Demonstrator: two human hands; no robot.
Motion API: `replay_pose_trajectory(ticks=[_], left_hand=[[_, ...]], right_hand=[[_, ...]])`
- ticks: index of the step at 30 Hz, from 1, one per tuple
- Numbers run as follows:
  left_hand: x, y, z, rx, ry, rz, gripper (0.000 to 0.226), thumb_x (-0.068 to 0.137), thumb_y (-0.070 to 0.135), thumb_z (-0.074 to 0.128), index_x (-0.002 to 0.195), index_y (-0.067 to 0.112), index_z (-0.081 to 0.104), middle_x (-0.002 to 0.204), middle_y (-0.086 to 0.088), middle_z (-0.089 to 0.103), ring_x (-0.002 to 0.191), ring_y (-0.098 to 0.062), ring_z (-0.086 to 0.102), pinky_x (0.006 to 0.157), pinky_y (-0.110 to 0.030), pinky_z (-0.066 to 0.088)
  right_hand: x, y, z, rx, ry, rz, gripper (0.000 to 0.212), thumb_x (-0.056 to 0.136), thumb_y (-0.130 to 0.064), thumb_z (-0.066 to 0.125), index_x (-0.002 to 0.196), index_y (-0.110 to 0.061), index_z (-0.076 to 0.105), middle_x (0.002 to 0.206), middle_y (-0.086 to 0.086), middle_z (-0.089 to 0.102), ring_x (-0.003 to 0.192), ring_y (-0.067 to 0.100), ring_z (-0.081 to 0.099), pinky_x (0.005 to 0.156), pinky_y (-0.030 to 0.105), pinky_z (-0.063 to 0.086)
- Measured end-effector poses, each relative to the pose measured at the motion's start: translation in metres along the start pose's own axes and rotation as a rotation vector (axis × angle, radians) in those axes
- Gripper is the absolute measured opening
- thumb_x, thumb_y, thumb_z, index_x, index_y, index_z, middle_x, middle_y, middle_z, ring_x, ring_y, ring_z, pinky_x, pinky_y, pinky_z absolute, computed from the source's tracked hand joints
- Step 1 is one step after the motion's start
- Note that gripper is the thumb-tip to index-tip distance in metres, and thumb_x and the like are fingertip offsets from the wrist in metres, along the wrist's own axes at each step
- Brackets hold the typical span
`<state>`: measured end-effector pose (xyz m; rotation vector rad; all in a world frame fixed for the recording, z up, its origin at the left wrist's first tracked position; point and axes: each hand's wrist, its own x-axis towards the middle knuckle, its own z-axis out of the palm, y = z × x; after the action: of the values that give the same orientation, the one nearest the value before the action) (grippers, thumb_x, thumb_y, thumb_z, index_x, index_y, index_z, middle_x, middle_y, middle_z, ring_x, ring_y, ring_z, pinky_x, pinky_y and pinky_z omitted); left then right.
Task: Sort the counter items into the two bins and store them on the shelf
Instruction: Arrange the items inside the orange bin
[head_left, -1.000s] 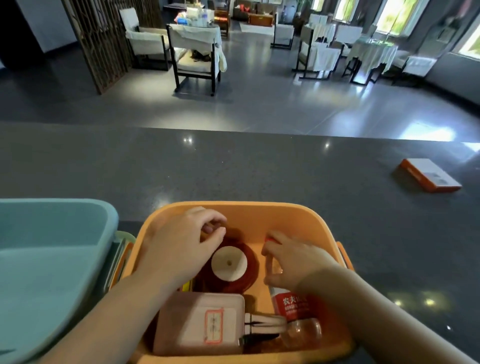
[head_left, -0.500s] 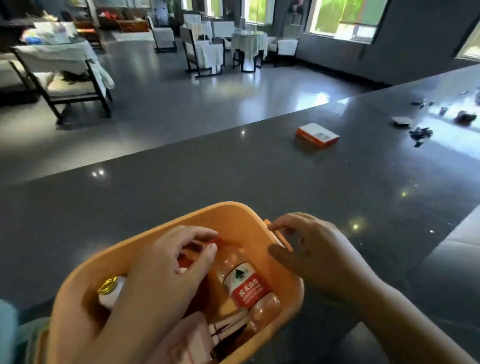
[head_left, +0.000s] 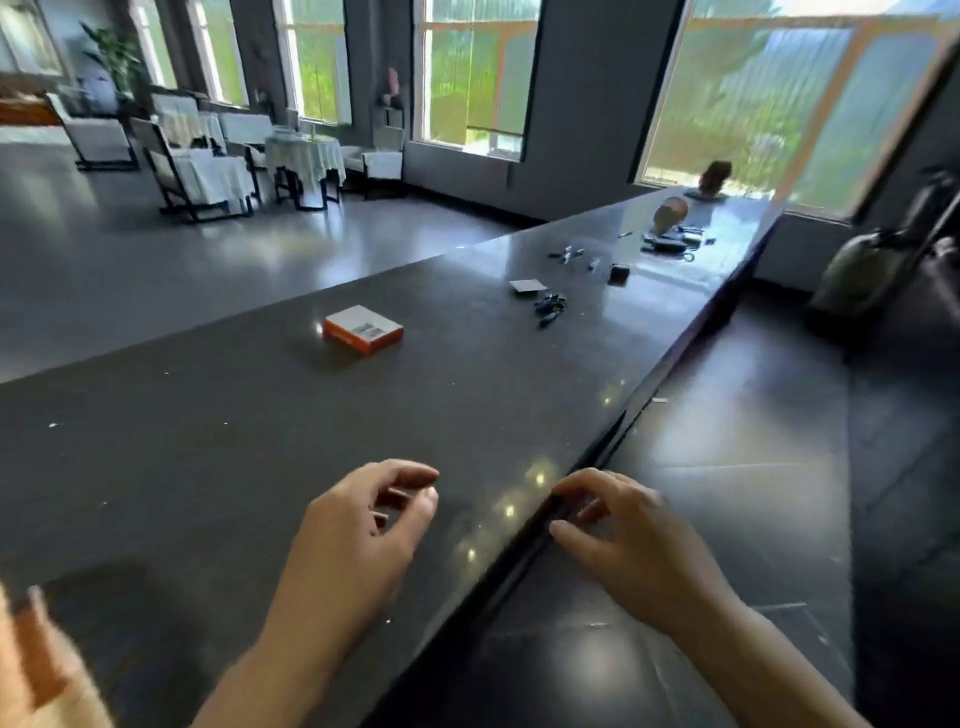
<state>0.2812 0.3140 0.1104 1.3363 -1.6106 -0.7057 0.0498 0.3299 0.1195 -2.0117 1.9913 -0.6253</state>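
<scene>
Head view: both my hands hover over the dark counter (head_left: 260, 441), nothing held. Left hand (head_left: 358, 535) is above the countertop, fingers loosely curled, thumb near the fingertips, empty. Right hand (head_left: 628, 535) is at the counter's near edge, fingers loosely bent, empty too. Orange bin (head_left: 31, 670) shows only as a blurred sliver at the bottom-left corner; contents not visible. Orange-and-white box (head_left: 363, 329) lies flat mid-counter, well apart from my hands. Small dark clutter (head_left: 549, 305) sits farther down the counter.
</scene>
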Motion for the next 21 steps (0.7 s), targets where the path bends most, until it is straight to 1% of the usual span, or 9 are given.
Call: replay_pose_trajectory(ticks=[2, 4, 7, 10, 13, 15, 17, 19, 21], left_hand=[[0.028, 0.012, 0.045, -0.015, -0.007, 0.018, 0.013, 0.084, 0.026, 0.067, 0.086, 0.038, 0.069, 0.083, 0.027, 0.067, 0.073, 0.002, 0.063, 0.064, -0.013, 0.046], [0.052, 0.024, 0.084, -0.027, -0.005, 0.031, 0.011, 0.085, 0.027, 0.066, 0.087, 0.037, 0.069, 0.085, 0.030, 0.066, 0.075, 0.005, 0.062, 0.061, -0.008, 0.044], [0.078, 0.039, 0.128, -0.045, -0.043, 0.021, 0.011, 0.085, 0.026, 0.066, 0.086, 0.037, 0.069, 0.085, 0.030, 0.066, 0.076, 0.006, 0.062, 0.061, -0.012, 0.041], [0.105, 0.048, 0.164, -0.034, -0.076, 0.028, 0.012, 0.085, 0.025, 0.067, 0.085, 0.036, 0.069, 0.082, 0.030, 0.066, 0.075, 0.007, 0.062, 0.060, -0.015, 0.042], [0.141, 0.052, 0.202, -0.016, -0.101, 0.054, 0.012, 0.085, 0.025, 0.067, 0.084, 0.037, 0.069, 0.082, 0.031, 0.066, 0.073, 0.007, 0.062, 0.058, -0.011, 0.041], [0.169, 0.056, 0.227, -0.022, -0.126, 0.071, 0.012, 0.084, 0.026, 0.067, 0.084, 0.038, 0.069, 0.082, 0.032, 0.066, 0.073, 0.007, 0.062, 0.058, -0.012, 0.041], [0.202, 0.058, 0.256, -0.033, -0.141, 0.088, 0.011, 0.085, 0.026, 0.066, 0.085, 0.037, 0.069, 0.084, 0.032, 0.066, 0.074, 0.008, 0.062, 0.059, -0.014, 0.042], [0.237, 0.061, 0.285, -0.060, -0.154, 0.094, 0.011, 0.085, 0.025, 0.066, 0.086, 0.035, 0.069, 0.084, 0.030, 0.067, 0.075, 0.007, 0.063, 0.061, -0.016, 0.043], [0.272, 0.062, 0.313, -0.078, -0.174, 0.103, 0.010, 0.085, 0.024, 0.067, 0.086, 0.034, 0.069, 0.084, 0.028, 0.067, 0.075, 0.006, 0.063, 0.061, -0.014, 0.045]], right_hand=[[0.010, 0.041, -0.027, -0.034, 0.046, 0.034, 0.025, 0.080, -0.044, 0.065, 0.104, -0.040, 0.061, 0.079, -0.024, 0.053, 0.077, -0.001, 0.055, 0.069, 0.023, 0.043], [0.022, 0.074, -0.052, -0.047, 0.085, 0.054, 0.026, 0.080, -0.043, 0.066, 0.106, -0.040, 0.062, 0.077, -0.023, 0.053, 0.077, 0.000, 0.056, 0.070, 0.023, 0.044], [0.041, 0.109, -0.080, -0.037, 0.088, 0.062, 0.027, 0.081, -0.044, 0.065, 0.108, -0.039, 0.061, 0.083, -0.019, 0.057, 0.082, 0.001, 0.059, 0.072, 0.022, 0.047], [0.063, 0.138, -0.094, -0.027, 0.097, 0.065, 0.027, 0.083, -0.046, 0.062, 0.109, -0.040, 0.059, 0.086, -0.021, 0.058, 0.082, -0.002, 0.057, 0.066, 0.015, 0.041], [0.093, 0.168, -0.099, 0.003, 0.120, 0.087, 0.027, 0.083, -0.048, 0.061, 0.110, -0.041, 0.059, 0.082, -0.025, 0.055, 0.074, -0.008, 0.053, 0.061, 0.008, 0.035], [0.116, 0.187, -0.101, 0.024, 0.115, 0.117, 0.028, 0.083, -0.048, 0.061, 0.111, -0.042, 0.058, 0.082, -0.024, 0.054, 0.073, -0.009, 0.052, 0.062, 0.010, 0.038], [0.142, 0.208, -0.104, 0.023, 0.102, 0.143, 0.029, 0.084, -0.048, 0.060, 0.112, -0.041, 0.057, 0.086, -0.022, 0.056, 0.078, -0.004, 0.055, 0.069, 0.017, 0.046], [0.171, 0.230, -0.112, 0.013, 0.084, 0.180, 0.029, 0.085, -0.048, 0.060, 0.113, -0.042, 0.056, 0.094, -0.020, 0.059, 0.085, -0.001, 0.057, 0.075, 0.023, 0.050], [0.200, 0.254, -0.124, -0.001, 0.078, 0.215, 0.029, 0.086, -0.047, 0.060, 0.113, -0.041, 0.056, 0.103, -0.019, 0.061, 0.090, 0.000, 0.059, 0.080, 0.024, 0.051]])
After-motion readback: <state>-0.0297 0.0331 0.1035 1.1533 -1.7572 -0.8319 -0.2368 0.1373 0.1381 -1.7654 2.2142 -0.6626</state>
